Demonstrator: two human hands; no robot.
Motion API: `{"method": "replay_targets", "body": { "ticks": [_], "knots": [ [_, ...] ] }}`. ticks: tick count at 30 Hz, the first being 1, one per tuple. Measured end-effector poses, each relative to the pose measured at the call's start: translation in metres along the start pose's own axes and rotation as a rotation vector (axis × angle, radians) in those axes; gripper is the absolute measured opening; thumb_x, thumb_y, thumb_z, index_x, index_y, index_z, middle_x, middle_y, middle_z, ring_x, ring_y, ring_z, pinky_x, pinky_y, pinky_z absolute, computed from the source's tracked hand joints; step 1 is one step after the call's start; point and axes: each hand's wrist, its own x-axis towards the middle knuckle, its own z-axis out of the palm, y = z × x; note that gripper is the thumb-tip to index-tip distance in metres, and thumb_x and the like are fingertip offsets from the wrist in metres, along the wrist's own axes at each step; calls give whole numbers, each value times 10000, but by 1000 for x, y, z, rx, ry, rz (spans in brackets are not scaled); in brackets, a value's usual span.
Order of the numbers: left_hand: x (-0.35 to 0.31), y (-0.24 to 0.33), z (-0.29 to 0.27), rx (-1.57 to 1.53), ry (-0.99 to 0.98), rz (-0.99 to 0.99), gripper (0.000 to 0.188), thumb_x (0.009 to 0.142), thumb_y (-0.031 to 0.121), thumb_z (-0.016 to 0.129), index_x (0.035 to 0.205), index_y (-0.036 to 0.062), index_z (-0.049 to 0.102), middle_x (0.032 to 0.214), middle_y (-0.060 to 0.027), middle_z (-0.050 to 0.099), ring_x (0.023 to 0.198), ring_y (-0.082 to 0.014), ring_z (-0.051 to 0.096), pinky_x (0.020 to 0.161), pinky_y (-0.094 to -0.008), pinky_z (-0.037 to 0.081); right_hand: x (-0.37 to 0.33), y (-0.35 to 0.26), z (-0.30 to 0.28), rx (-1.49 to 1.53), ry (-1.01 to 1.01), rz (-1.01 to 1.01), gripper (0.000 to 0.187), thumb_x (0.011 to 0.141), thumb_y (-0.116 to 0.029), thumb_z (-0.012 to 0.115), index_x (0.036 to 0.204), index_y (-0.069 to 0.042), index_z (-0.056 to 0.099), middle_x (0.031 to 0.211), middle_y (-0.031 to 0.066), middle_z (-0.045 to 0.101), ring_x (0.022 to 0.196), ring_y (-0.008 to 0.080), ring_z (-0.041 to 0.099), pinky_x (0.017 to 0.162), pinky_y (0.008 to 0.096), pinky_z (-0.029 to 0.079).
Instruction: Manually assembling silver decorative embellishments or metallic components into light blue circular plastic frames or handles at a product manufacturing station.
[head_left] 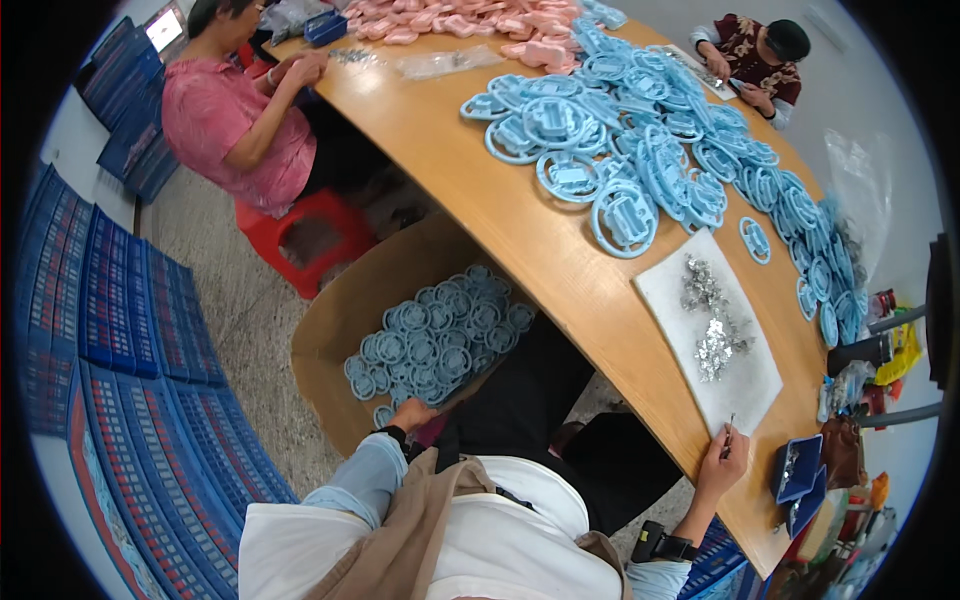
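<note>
From the head view, we see our left hand (412, 413) down at the near side of a big brown box (325, 345). The box stands below the bench (480, 195), and lots of blue rings (430, 335) lie in it. Our left hand is right by the closest rings, but we cannot tell if its grip is open or closed, or if it touches one.

Our right hand (727, 455) is at the near end of a white board (655, 290) on the bench. Its grip is closed on a thin tool (729, 424), which points up toward the board. Shiny bits (712, 350) lie on the board in a messy patch.

Past the board, a big blue heap (625, 215) of the same kind of rings covers much of the bench. One loose ring (755, 241) lies alone near the board. Pink parts (440, 20) are piled at the far end. Two small blue bins (797, 470) sit to the right of our right hand.
</note>
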Motion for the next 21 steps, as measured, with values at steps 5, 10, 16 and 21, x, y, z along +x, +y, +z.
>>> {"method": "replay_targets", "body": {
  "ticks": [5,10,16,21],
  "knots": [
    [35,-2,-12,-273,52,50,339,750,341,661,787,4,657,694,-113,637,612,-215,609,596,-347,470,8,-4,-4,35,4,-35,74,793,-3,563,857,-5,601,680,103,484,543,211,461,489,306,364],
    [28,80,-97,-384,303,406,314,789,304,655,834,-8,645,692,-57,634,627,-134,590,586,-289,466,17,22,-10,33,0,-38,127,747,19,566,864,-20,600,682,107,492,533,222,487,486,318,388],
    [-64,216,-184,-621,261,673,207,852,177,604,859,-29,631,736,-42,639,669,-83,581,623,-227,471,18,25,-17,11,-17,-7,153,719,7,583,863,-43,597,691,114,516,556,246,546,498,339,434],
    [-120,318,-209,-466,205,930,202,858,165,597,876,-34,626,737,-33,636,667,-80,586,632,-222,478,23,34,-15,39,13,-29,154,703,6,586,846,-49,593,689,116,526,561,266,545,499,348,439]
  ]
}}
